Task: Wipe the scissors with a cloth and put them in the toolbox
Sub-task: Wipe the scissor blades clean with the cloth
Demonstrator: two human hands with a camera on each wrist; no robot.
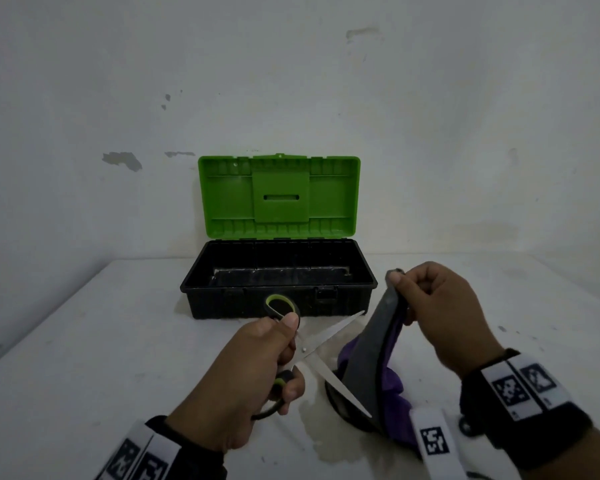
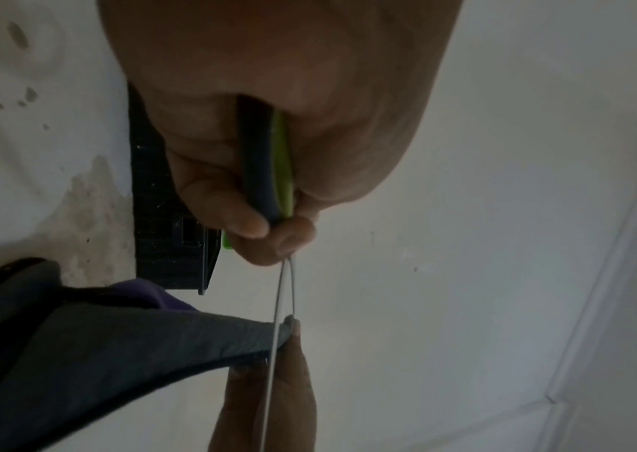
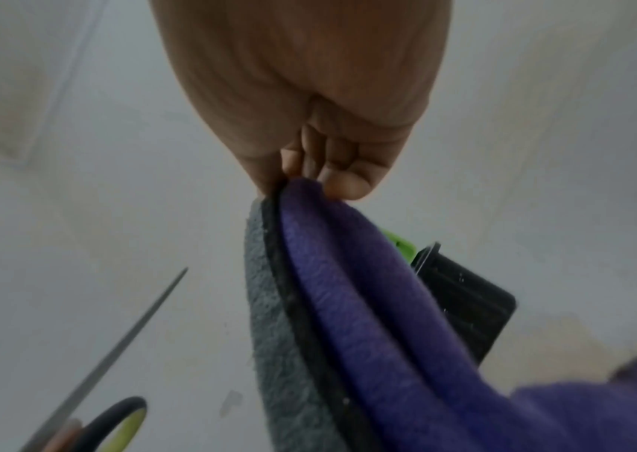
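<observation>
One pair of scissors (image 1: 312, 351), blades spread apart, is gripped by the handles in the left hand (image 1: 253, 368). One grey-and-purple cloth (image 1: 371, 358) is pinched at its top edge by the right hand (image 1: 440, 306), its lower end on the bench (image 1: 84, 341). One toolbox (image 1: 278, 271) stands behind, lid raised; its black tray appears empty.

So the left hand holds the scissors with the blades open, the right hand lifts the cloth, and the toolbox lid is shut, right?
Not the lid: the head view shows the toolbox with its green lid raised open. The rest holds.
</observation>
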